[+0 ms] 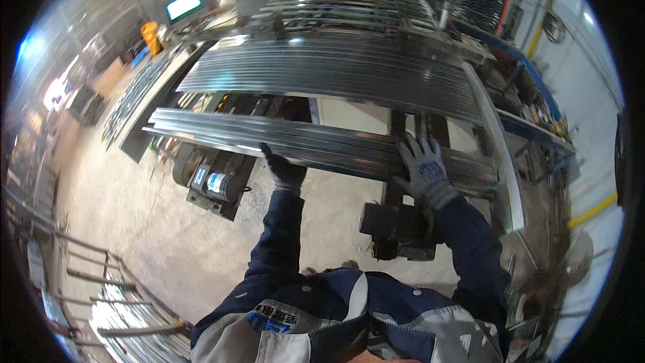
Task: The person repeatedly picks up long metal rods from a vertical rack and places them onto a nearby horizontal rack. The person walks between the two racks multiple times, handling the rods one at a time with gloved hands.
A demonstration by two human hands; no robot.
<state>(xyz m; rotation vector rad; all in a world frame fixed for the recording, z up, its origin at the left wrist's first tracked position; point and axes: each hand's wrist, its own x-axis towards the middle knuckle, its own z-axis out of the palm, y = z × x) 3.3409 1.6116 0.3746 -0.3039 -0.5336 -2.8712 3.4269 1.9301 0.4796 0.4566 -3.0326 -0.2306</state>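
Several long metal profiles (232,133) lie side by side across the machine frame before me. My left hand (284,169), in a dark-palmed work glove, grips the near edge of these profiles, its thumb on top and the other fingers hidden beneath. My right hand (423,166), in a grey glove, rests with spread fingers on the profiles farther right. Beyond them, across a gap, a wide layer of similar metal profiles (322,68) lies flat.
An electric motor (216,184) sits under the profiles at left, and a dark machine block (380,219) below my right hand. A curved-looking metal rail (496,146) bounds the right side. A rack (146,330) with metal lengths stands at lower left; a lit screen (184,5) is at back left.
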